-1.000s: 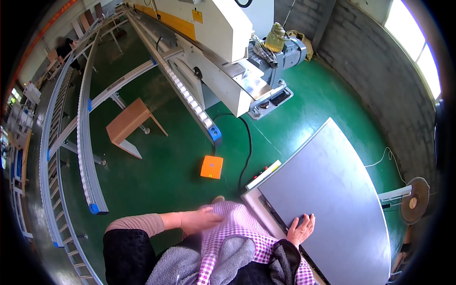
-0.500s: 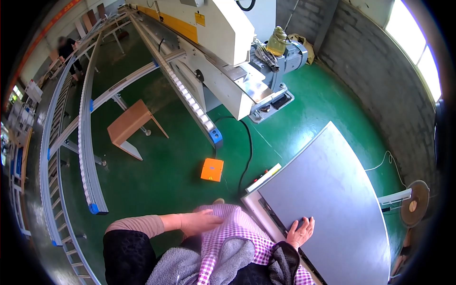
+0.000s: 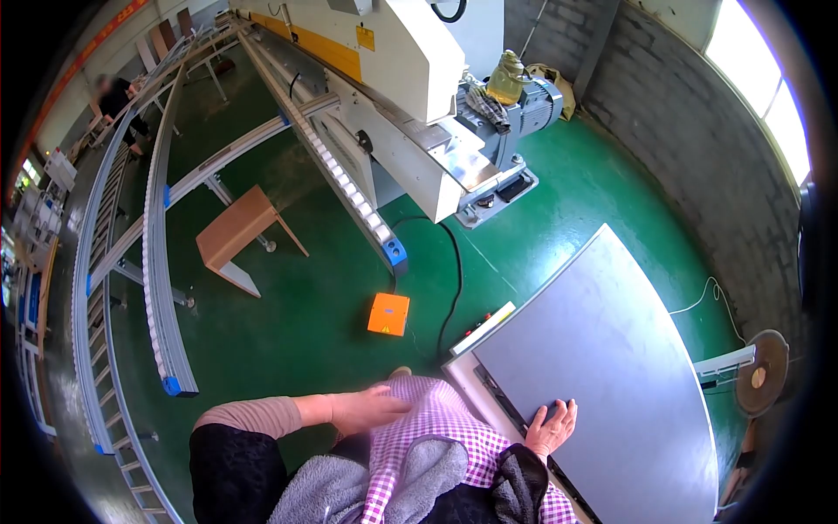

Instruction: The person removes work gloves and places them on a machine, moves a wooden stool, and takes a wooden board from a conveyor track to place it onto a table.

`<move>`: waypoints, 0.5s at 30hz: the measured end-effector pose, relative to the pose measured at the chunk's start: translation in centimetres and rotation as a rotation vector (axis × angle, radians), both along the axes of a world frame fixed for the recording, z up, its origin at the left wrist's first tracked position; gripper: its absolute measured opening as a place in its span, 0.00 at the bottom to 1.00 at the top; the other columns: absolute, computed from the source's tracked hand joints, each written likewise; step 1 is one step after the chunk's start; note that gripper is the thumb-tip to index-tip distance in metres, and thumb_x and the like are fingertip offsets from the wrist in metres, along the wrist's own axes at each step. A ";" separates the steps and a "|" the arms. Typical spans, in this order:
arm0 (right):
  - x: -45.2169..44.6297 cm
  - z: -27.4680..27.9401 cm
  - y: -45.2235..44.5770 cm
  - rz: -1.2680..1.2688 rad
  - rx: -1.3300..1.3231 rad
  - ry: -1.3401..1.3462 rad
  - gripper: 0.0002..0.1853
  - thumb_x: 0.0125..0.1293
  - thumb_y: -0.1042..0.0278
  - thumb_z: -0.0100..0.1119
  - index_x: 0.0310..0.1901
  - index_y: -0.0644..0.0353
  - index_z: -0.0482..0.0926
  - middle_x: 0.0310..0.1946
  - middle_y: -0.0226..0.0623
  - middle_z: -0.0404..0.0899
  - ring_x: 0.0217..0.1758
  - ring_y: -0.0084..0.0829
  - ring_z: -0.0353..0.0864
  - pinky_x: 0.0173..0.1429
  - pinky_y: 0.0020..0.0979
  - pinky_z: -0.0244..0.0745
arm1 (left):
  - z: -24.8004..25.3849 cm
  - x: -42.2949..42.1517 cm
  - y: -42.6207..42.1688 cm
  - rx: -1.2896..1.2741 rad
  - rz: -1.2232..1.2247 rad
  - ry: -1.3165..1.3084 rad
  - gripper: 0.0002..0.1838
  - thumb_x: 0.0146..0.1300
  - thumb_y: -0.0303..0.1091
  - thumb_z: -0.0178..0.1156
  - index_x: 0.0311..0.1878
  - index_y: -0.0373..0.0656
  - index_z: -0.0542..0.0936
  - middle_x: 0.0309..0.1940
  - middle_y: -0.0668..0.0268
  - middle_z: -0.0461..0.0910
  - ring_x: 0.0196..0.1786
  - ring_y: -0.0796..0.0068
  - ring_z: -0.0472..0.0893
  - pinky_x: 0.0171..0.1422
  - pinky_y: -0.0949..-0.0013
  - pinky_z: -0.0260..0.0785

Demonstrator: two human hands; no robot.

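Fingers (image 3: 561, 412) spread, the right hand (image 3: 548, 432) lies on the gray tabletop (image 3: 602, 349) at lower right, while the left hand (image 3: 369, 409), its grip unclear, rests on the checked apron (image 3: 447, 424) at lower center, below the orange box (image 3: 388, 314).

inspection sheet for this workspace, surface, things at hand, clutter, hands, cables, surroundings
Surface: grey tabletop, smooth-looking
Things at hand: checked apron, by the left hand
Clutter: orange box and brown stool-like piece on the green floor
Hands: right spread on the tabletop; left at the apron, fingertips unclear
Cables: black cable on the floor; white cord near the wall
Surroundings: white machine, roller rails, person in the background
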State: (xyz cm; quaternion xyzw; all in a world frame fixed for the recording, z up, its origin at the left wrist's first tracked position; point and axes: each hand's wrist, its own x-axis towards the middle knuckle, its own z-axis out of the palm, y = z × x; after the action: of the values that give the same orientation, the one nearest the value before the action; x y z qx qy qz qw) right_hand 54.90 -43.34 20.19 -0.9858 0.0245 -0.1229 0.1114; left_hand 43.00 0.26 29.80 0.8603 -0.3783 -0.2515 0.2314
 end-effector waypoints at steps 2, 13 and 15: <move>0.0 -0.1 -0.1 0.005 -0.001 -0.011 0.22 0.68 0.58 0.60 0.60 0.56 0.73 0.74 0.46 0.64 0.79 0.50 0.60 0.80 0.49 0.55 | 0.4 0.2 0.0 0.001 -0.007 0.016 0.37 0.63 0.30 0.60 0.77 0.38 0.64 0.80 0.55 0.58 0.84 0.62 0.54 0.84 0.38 0.46; 0.0 -0.1 -0.1 0.008 0.002 -0.023 0.22 0.67 0.58 0.61 0.60 0.55 0.73 0.73 0.48 0.64 0.79 0.50 0.60 0.80 0.50 0.56 | 1.1 0.4 -0.1 -0.032 0.012 0.030 0.38 0.63 0.31 0.59 0.78 0.39 0.63 0.80 0.55 0.58 0.84 0.62 0.55 0.83 0.40 0.47; 0.0 -0.2 -0.1 0.006 -0.001 -0.022 0.22 0.67 0.58 0.61 0.60 0.55 0.74 0.73 0.48 0.64 0.79 0.50 0.60 0.80 0.50 0.56 | 0.6 0.2 0.0 -0.023 -0.003 0.004 0.38 0.63 0.31 0.59 0.78 0.39 0.63 0.80 0.55 0.58 0.83 0.62 0.55 0.83 0.41 0.48</move>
State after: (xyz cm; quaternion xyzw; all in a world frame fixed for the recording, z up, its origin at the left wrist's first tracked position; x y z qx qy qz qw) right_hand 54.92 -43.42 19.94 -0.9845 0.0202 -0.1335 0.1115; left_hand 43.24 0.24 30.38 0.8565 -0.3818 -0.2494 0.2416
